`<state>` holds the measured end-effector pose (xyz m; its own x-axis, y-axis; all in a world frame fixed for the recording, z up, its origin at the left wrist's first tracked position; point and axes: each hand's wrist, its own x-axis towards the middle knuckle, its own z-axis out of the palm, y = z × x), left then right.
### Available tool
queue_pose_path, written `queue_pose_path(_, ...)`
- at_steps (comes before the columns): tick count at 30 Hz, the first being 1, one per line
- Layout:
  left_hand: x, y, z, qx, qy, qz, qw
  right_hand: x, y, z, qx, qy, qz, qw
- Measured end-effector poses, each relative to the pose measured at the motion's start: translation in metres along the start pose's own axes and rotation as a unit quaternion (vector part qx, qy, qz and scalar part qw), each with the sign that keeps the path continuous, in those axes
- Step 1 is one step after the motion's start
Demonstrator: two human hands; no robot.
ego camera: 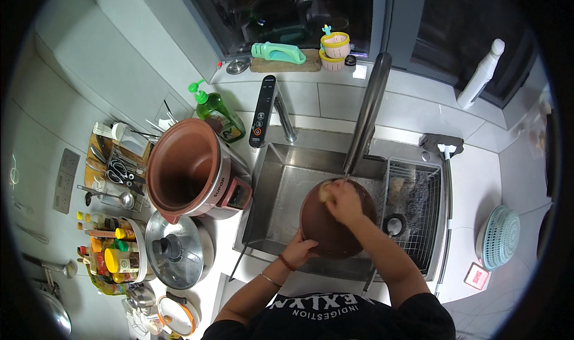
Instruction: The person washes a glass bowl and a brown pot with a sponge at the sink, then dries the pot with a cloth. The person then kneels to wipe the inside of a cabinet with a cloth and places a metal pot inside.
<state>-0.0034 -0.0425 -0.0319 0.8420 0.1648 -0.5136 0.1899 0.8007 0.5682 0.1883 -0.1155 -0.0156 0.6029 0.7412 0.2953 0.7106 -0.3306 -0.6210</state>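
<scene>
In the sink basin [293,196], a round brown ceramic piece [323,225], a lid or a shallow pot, is tilted under the tap. My left hand [299,250] grips its near-left rim, with the thumb on top. A pale yellow sponge or scrubber [324,192] is pinched in my right hand [344,203] and pressed to the brown surface near its far edge. My fingers hide part of the sponge. Directly above that hand is the spout of a metal tap [365,120], with what looks like a thin stream of water at its tip.
An electric cooker with a brown ceramic pot [181,160] stands left of the sink, near a glass lid [175,250] and a green soap bottle [219,116]. A black-topped dispenser [262,111] overhangs the sink's back left. Right are a wire drain rack [415,241] and a turquoise colander [501,238].
</scene>
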Motion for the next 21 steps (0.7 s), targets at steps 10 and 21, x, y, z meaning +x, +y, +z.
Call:
queue_pose_path(10, -0.004, 0.01, 0.006, 0.055, 0.001, -0.019, 0.998, -0.012, 0.006, -0.013, -0.023, -0.086, -0.06, 0.994)
queue_pose_path(21, 0.005, 0.01, -0.002, 0.067, -0.007, -0.024, 0.997, -0.017, -0.039, 0.004, 0.082, -0.074, -0.113, 0.987)
